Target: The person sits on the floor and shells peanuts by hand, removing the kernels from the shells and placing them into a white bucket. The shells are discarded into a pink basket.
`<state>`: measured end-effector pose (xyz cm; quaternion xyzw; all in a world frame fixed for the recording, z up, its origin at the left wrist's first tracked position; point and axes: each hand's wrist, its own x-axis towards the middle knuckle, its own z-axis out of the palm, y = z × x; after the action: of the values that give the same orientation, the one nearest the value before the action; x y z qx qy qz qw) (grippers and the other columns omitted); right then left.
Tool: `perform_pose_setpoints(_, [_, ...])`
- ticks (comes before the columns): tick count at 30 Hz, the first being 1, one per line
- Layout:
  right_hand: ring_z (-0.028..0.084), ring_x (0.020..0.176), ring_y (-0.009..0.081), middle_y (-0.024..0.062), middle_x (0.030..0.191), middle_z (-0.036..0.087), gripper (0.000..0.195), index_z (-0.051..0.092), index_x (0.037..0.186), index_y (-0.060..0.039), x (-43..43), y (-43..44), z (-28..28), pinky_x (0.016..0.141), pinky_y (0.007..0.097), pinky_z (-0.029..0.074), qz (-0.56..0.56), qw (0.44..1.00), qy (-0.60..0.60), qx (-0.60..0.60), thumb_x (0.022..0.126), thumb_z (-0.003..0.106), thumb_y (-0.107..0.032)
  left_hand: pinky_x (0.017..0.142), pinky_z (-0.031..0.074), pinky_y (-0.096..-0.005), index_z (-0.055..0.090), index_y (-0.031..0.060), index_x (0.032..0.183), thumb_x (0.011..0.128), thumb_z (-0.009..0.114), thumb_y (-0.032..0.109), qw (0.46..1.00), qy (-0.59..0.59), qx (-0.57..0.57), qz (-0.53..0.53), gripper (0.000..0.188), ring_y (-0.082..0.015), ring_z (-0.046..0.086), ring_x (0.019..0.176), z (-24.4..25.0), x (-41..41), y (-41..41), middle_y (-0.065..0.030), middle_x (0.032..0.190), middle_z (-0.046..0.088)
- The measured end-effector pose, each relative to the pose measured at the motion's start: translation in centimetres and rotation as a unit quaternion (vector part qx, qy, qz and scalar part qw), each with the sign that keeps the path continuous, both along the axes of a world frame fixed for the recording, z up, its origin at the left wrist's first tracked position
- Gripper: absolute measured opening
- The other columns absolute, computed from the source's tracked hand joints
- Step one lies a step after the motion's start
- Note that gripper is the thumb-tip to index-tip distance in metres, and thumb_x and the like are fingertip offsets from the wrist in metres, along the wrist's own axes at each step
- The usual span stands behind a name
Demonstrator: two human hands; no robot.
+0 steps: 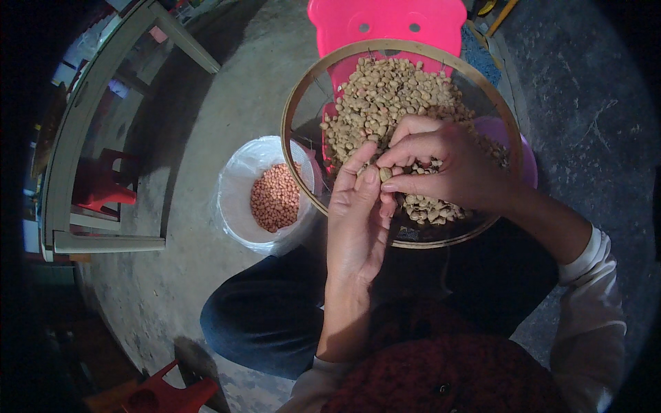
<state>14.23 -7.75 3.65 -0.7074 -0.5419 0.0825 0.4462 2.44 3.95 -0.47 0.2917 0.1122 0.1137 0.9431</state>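
Both hands meet over a round sieve with a wooden rim (304, 77), which holds a heap of unshelled peanuts (382, 93). A single peanut pod (385, 174) sits between the fingertips of my left hand (356, 206) and my right hand (444, 165). The left palm is turned upward with its fingers curled, and the right thumb and fingers touch the pod from the right. Left of the sieve, a white bucket lined with clear plastic (232, 206) contains shelled reddish peanuts (274, 199).
Under the far part of the sieve stands a bright pink plastic chair (382, 20). A purple basin (529, 165) shows beyond the sieve's right rim. A table frame (77, 129) and a red stool (108, 191) are at the left; another red stool (173, 392) is at the lower left.
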Motion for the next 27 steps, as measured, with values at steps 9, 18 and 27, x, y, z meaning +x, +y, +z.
perform_pose_setpoints(9, [0.056, 0.063, 0.0171, 0.0066, 0.071, 0.055, 0.015, 0.066, 0.088, -0.0042, -0.5, -0.1, 1.2, 0.057, 0.0299, 0.044, -0.032, 0.999, 0.002, -0.019, 0.074, 0.065, -0.008, 0.080, 0.043, -0.0191, 0.052, -0.0001, 0.128, 0.089, 0.064, 0.007, 0.984, -0.011, 0.168, 0.058, 0.041, -0.0063, 0.055, 0.090, 0.3, 0.3, -1.6, -0.0024, 0.104, 0.061])
perform_pose_setpoints(18, [0.057, 0.064, 0.0183, 0.0063, 0.071, 0.055, 0.016, 0.067, 0.090, -0.0054, -0.9, -0.3, 0.9, 0.057, 0.0308, 0.044, -0.029, 0.999, -0.016, -0.009, 0.074, 0.064, -0.008, 0.079, 0.043, -0.0187, 0.055, 0.0008, 0.126, 0.089, 0.065, 0.008, 0.975, -0.015, 0.207, 0.082, 0.039, -0.0061, 0.055, 0.089, -0.6, 0.2, -1.8, -0.0020, 0.102, 0.062])
perform_pose_setpoints(27, [0.060, 0.069, 0.0183, 0.0069, 0.076, 0.060, 0.012, 0.067, 0.084, -0.0026, -0.9, -0.3, 0.1, 0.060, 0.0300, 0.046, -0.020, 1.000, -0.003, 0.002, 0.075, 0.073, -0.007, 0.079, 0.044, -0.0197, 0.061, -0.0011, 0.118, 0.096, 0.055, 0.020, 0.961, 0.041, 0.250, 0.108, 0.030, -0.0082, 0.057, 0.091, 0.0, 0.0, -1.3, -0.0067, 0.105, 0.064])
